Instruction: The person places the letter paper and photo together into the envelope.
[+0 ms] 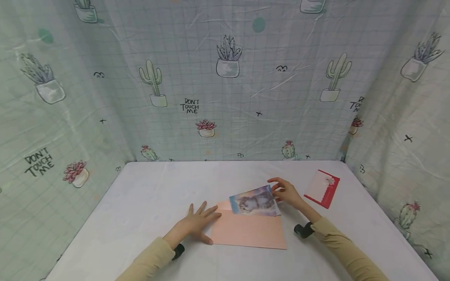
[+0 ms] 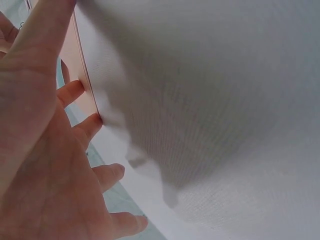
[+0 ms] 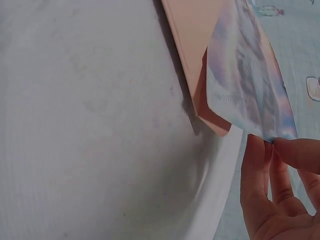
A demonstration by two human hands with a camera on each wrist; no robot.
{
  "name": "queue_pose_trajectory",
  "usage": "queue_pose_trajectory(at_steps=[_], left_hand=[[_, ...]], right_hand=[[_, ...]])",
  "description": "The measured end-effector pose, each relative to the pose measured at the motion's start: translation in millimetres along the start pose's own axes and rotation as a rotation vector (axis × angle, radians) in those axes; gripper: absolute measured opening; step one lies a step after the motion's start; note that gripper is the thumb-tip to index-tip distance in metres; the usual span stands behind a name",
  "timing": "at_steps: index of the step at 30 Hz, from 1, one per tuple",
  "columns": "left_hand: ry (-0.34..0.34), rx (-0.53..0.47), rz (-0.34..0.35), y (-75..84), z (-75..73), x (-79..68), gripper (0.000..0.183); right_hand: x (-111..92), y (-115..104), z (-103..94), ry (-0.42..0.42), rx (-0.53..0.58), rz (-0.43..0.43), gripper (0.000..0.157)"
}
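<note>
A peach envelope [image 1: 249, 233] lies on the white table. My left hand [image 1: 197, 224] is spread at its left side, with fingertips and thumb on the edge. In the left wrist view, two fingertips [image 2: 93, 122] touch the envelope's edge. My right hand [image 1: 286, 194] pinches the right corner of a picture card [image 1: 254, 201] between thumb and fingers. The card shows kittens on a blue and purple ground. It is tilted, its lower part overlapping the top of the envelope. In the right wrist view, the card [image 3: 250, 75] stands raised over the envelope's open end.
A red and white greeting card [image 1: 321, 188] with a flower decoration lies at the back right of the table [image 1: 168, 183]. A curtain [image 1: 190, 128] printed with cacti hangs behind and along both sides. Dark wrist mounts [image 1: 303, 230] sit under my wrists.
</note>
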State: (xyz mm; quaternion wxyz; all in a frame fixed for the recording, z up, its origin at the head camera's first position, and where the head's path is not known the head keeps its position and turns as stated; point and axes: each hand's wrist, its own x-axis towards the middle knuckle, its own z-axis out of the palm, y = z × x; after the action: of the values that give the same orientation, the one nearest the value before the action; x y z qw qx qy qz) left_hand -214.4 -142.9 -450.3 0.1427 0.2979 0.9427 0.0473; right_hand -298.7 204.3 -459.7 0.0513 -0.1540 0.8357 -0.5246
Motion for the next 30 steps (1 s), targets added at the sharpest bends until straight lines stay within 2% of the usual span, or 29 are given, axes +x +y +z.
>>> queue_pose_trajectory(at_steps=[10, 15, 21, 26, 30], left_hand=[[0.003, -0.015, -0.007, -1.4, 1.6, -2.0, 0.088], [0.008, -0.016, -0.004, -3.1, 2.4, -1.7, 0.087], [0.008, -0.023, 0.006, -3.1, 2.2, -1.3, 0.087], [0.010, -0.015, 0.008, -2.6, 3.3, -0.7, 0.087], [0.009, -0.019, 0.011, -1.7, 3.1, -0.1, 0.087]], right_hand=[[-3, -5, 9.5, -0.039, 0.032, -0.018, 0.041], [-9, -23, 10.6, -0.053, 0.047, -0.036, 0.039], [-14, -40, 12.9, -0.071, 0.014, -0.047, 0.036], [-11, -34, 15.8, -0.080, 0.011, -0.051, 0.036], [-6, -16, 16.2, -0.085, 0.001, -0.033, 0.035]])
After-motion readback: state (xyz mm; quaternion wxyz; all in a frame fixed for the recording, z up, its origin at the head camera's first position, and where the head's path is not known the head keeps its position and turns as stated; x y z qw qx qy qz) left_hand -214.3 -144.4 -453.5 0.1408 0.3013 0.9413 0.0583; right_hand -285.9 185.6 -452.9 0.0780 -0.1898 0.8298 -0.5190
